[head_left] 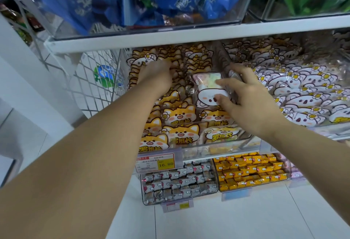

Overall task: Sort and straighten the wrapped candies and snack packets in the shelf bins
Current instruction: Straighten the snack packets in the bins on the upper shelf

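Now the right grip (pixel 253 98) pinches a koala packet (pixel 205 87); whether the left grip (pixel 157 76) holds fox packets (pixel 180 114) is unclear.

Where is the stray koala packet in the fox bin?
Head view, centre: the koala packet lies atop the fox packets at the right side of their bin, pinched by the right hand.

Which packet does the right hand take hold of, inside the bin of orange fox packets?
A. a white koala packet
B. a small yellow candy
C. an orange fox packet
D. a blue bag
A: the right hand pinches a white koala packet with pastel pieces inside, which lies among the orange fox packets.
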